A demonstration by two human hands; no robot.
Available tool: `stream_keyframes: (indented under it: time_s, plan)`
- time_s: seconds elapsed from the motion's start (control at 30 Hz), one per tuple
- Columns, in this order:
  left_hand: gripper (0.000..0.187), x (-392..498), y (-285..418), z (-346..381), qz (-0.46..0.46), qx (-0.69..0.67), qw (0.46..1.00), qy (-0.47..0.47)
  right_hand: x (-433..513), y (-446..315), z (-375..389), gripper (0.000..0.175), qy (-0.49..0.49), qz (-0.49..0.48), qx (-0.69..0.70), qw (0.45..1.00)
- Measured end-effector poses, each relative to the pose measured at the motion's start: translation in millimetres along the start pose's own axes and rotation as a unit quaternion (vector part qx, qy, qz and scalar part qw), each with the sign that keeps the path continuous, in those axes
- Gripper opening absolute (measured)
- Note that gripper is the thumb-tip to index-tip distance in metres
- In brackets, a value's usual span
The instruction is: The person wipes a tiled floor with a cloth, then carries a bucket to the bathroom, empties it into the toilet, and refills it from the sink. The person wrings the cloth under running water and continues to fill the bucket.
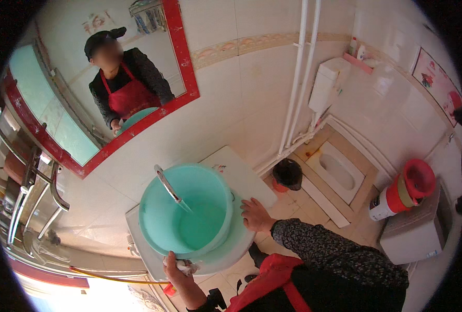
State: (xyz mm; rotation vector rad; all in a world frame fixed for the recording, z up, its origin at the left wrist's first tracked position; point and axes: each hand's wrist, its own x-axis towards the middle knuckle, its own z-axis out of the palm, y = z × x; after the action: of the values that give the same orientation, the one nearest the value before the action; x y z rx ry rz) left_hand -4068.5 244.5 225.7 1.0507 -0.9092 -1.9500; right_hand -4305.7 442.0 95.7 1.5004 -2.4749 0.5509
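Observation:
A large green plastic bucket (225, 195) stands in the white washbasin, and a stream of water runs into it from the chrome faucet (166, 183). Some water lies in the bottom of the bucket. My left hand (180, 275) is at the bucket's near left rim, holding a crumpled whitish cloth (186, 266) against its outside. To the right of the bucket, my right hand (255, 215) rests on the basin edge (237, 243) with its fingers spread and nothing held.
A red-framed mirror (192, 84) hangs on the tiled wall. Right of the basin are a lined waste bin (287, 173), a squat toilet (338, 171), stacked buckets (398, 195) and a white box-shaped appliance (410, 240). A metal rack (32, 187) stands at left; a yellow hose (114, 277) runs below it.

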Motion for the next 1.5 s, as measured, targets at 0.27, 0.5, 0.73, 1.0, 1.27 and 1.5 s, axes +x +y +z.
stream_keyframes:
  time_s: [0.27,0.5,0.73,1.0,1.27,1.5]
  plan:
    - [0.022,-2,1,1,0.022,0.014,1.000,-0.009,4,-9,-14,0.015,0.013,-0.004,-0.014,1.000]
    - [0.018,-7,1,0,0.008,-0.005,1.000,0.000,6,-4,-8,0.015,-0.065,0.019,0.009,0.998]
    - [0.018,-8,5,5,0.022,0.005,1.000,-0.007,4,-6,-6,0.016,-0.017,0.004,-0.015,1.000]
    - [0.023,-12,9,10,0.008,-0.009,1.000,0.002,6,-8,-10,0.014,-0.030,0.020,0.012,0.999]
    - [0.023,-5,1,1,0.006,-0.025,0.999,-0.020,1,-5,-4,0.014,-0.006,0.011,0.011,1.000]
    - [0.022,-6,1,3,0.004,-0.040,0.999,-0.005,2,-8,-5,0.014,0.004,0.022,0.031,0.999]
